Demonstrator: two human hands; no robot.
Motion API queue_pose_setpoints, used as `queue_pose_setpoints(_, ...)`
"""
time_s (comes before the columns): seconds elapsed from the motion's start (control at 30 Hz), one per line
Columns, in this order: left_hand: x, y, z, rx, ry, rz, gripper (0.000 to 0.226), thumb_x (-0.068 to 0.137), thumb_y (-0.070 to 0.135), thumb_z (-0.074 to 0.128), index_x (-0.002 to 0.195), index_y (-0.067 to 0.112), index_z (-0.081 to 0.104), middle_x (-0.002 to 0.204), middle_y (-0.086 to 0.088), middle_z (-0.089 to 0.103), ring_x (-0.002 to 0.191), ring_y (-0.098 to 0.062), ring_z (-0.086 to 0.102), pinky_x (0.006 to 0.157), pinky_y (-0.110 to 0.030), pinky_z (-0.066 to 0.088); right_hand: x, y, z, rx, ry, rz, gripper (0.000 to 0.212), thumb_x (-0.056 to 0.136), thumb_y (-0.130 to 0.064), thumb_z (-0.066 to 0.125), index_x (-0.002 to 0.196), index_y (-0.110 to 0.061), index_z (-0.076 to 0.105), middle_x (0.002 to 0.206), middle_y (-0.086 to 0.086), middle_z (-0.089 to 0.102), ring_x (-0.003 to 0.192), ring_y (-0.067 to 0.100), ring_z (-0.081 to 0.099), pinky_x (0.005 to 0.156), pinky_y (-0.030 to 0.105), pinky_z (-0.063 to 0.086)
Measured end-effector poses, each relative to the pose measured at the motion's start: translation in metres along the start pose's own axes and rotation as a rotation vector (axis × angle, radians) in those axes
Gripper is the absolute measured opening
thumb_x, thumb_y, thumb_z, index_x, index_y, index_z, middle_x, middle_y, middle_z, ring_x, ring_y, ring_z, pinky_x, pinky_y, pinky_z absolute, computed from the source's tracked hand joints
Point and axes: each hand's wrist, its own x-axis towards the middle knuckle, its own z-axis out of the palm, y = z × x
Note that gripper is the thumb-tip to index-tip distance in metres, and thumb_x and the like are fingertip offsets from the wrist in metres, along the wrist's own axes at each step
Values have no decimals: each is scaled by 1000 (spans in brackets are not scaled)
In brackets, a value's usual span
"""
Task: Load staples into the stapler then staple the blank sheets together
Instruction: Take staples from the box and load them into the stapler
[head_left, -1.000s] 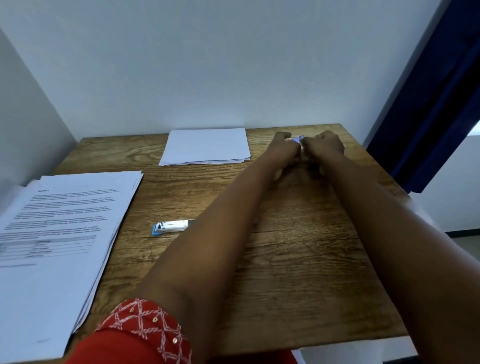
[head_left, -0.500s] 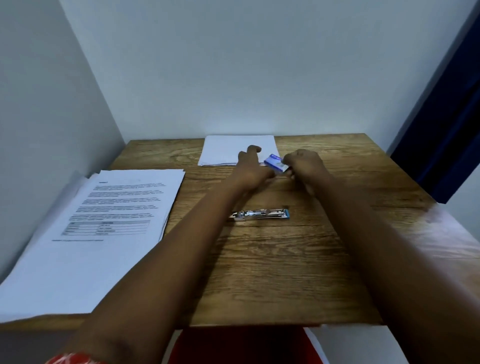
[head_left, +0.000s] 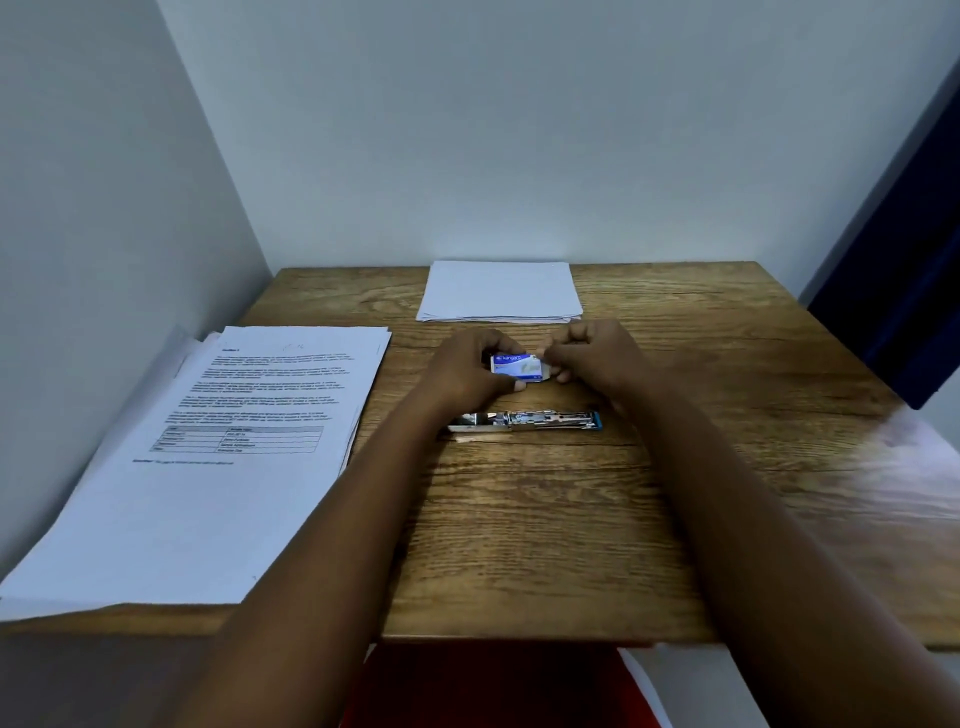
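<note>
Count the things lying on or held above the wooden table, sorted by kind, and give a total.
Paper stacks: 2, the blank white sheets and the printed white pages
Silver metal staplers with a blue end: 1
Small blue-and-white cardboard staple boxes: 1, held by both hands
Total: 4

a small blue staple box (head_left: 517, 366) is held between the left hand (head_left: 462, 371) and right hand (head_left: 592, 353) above a wooden table (head_left: 545, 519); the opened stapler (head_left: 524, 421) is laid just nearer, blank sheets (head_left: 498, 291) beyond, printed papers (head_left: 208, 457) at the left
</note>
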Motion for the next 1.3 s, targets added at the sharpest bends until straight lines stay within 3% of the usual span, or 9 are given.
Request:
queue_pose_setpoints(0.07, -1, -5, -5, 14, -20, 6, 34, 74, 17, 86, 106, 24, 74, 96, 10, 70, 83, -3, 63, 66, -19, 50, -1, 2, -2, -30, 6, -16, 6, 82, -4, 73, 77, -8, 71, 73, 2, 73, 58, 12, 64, 61, 25, 55)
queue_pose_setpoints(0.13, -2, -9, -12, 22, -36, 8, 33, 73, 18, 87, 101, 29, 73, 92, 12, 67, 79, 0, 61, 59, -9, 46, -2, 4, -7, -55, 16, -20, 8, 81, -3, 74, 76, -9, 71, 78, 3, 75, 58, 11, 64, 57, 21, 54)
queue_pose_setpoints(0.3, -6, -17, -20, -9, -36, -17, 35, 73, 21, 88, 95, 39, 67, 85, 22, 63, 73, 1, 58, 55, -2, 41, -5, 4, -18, -119, 46, -28, 4, 82, -6, 74, 81, -10, 73, 77, 3, 74, 52, 4, 61, 50, 15, 50)
queue_pose_setpoints(0.37, -5, -17, -19, -12, -42, -15, 35, 73, 21, 88, 98, 36, 70, 86, 22, 63, 73, 0, 58, 53, -2, 40, -7, 4, -18, -156, 36, -29, 3, 83, -8, 73, 83, -11, 74, 76, 2, 74, 54, 5, 61, 50, 15, 49)
queue_pose_setpoints(0.57, -4, -20, -17, 7, -55, 9, 37, 76, 19, 86, 111, 22, 74, 87, 24, 59, 72, 2, 57, 51, 0, 39, -11, -4, -12, -172, 219, -162, 13, 84, -6, 68, 89, -16, 72, 84, 1, 71, 82, 15, 68, 72, 29, 55)
queue_pose_setpoints(0.67, -3, -21, -17, 11, -54, 14, 38, 76, 20, 86, 112, 22, 74, 91, 17, 64, 72, 0, 58, 51, -1, 40, -14, -9, -3, -69, 136, -291, 34, 85, 13, 50, 96, -13, 69, 94, 7, 71, 92, 21, 68, 85, 33, 57)
queue_pose_setpoints(0.83, -3, -22, -17, 5, -52, 12, 38, 76, 20, 86, 112, 20, 74, 87, 18, 64, 72, -1, 59, 50, -3, 40, -22, -8, 15, -333, 10, -555, 40, 85, 16, 46, 105, -9, 70, 98, 4, 72, 90, 15, 69, 82, 25, 56)
queue_pose_setpoints(1.13, -1, -24, -18, 19, -60, 5, 35, 76, 21, 86, 108, 24, 75, 86, 18, 65, 73, -3, 60, 51, -4, 41, -22, -4, 12, -332, -72, -523, 35, 82, 11, 62, 107, -12, 71, 104, 1, 73, 95, 9, 69, 86, 27, 57)
queue_pose_setpoints(1.3, 1, -24, -18, 39, -65, 4, 38, 76, 24, 86, 112, 25, 74, 87, 19, 64, 74, -4, 60, 50, -3, 41, -20, -7, 7, -392, 30, -579, 26, 86, 5, 61, 99, -13, 73, 101, 2, 70, 93, 15, 63, 81, 32, 52)
